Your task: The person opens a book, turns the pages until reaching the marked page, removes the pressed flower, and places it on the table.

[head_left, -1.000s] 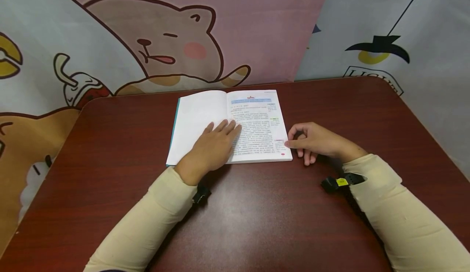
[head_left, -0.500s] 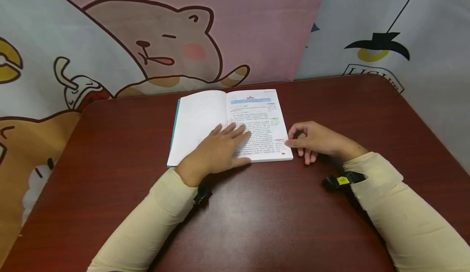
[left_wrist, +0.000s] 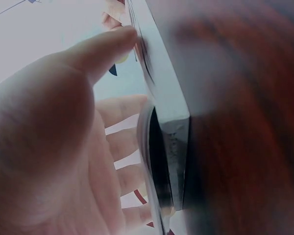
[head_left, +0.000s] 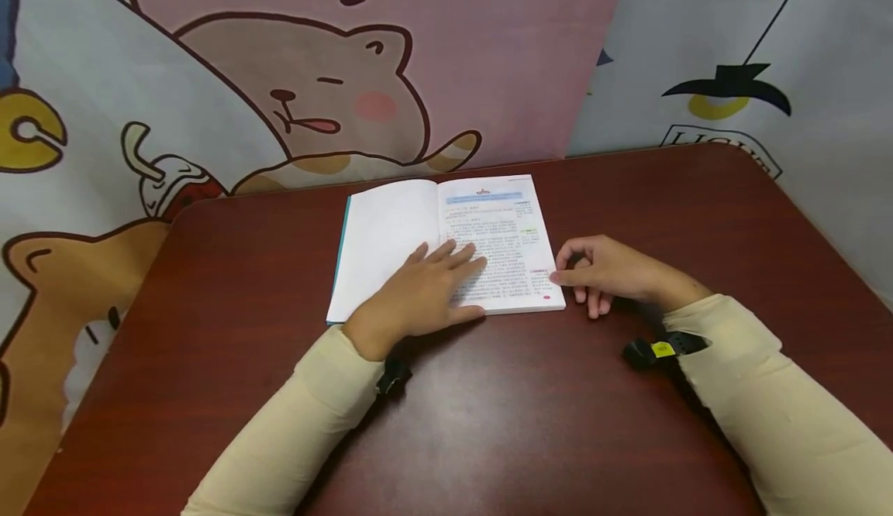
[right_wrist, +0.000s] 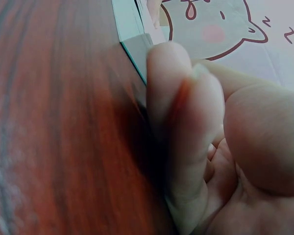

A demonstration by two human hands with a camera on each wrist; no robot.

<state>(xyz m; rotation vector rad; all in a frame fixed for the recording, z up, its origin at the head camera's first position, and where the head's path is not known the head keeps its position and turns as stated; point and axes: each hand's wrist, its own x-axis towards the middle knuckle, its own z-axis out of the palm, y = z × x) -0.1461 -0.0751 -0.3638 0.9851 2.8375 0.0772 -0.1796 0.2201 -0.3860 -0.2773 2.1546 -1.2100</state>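
Observation:
An open book (head_left: 384, 229) with a teal cover edge lies near the far side of the table, its left page blank and its right page printed. My left hand (head_left: 422, 291) rests over the gutter and lower right page, fingers spread. In the left wrist view its thumb (left_wrist: 105, 51) reaches along the near edge of the book (left_wrist: 161, 73). At the right page's lower outer edge, my right hand (head_left: 603, 268) pinches the book between thumb and bent index finger. Its other fingers hang curled beside the book. The right wrist view shows its fingers (right_wrist: 186, 98) covering most of the book's corner (right_wrist: 134, 46).
The reddish-brown table (head_left: 530, 423) extends around the book on all sides. Behind it hangs a cloth backdrop (head_left: 516, 59) with cartoon animals. Dark straps with small devices (head_left: 659, 349) sit at both wrists, below cream sleeves (head_left: 279, 431).
My left hand has slid slightly right across the printed page, and its thumb has come out to the near edge. The right hand stays at the page edge. The head view has shifted a little.

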